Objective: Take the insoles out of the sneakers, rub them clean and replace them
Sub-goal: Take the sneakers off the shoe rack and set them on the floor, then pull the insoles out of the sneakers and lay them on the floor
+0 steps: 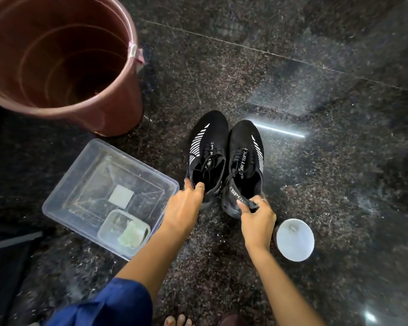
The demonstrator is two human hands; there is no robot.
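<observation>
Two black sneakers with white stripes stand side by side on the dark floor, toes pointing away from me. My left hand [186, 203] grips the heel collar of the left sneaker [209, 147], fingers hooked inside the opening. My right hand [257, 214] pinches the heel tab of the right sneaker [245, 161]. The insoles are hidden inside the shoes.
A large brown bucket [118, 109] stands at the upper left. A clear plastic tub [64, 198] left of the shoes holds a smaller container [124, 231] with a pale green lump. A white round lid or bowl [295, 240] lies right of my right hand. My toes [178, 321] show at the bottom.
</observation>
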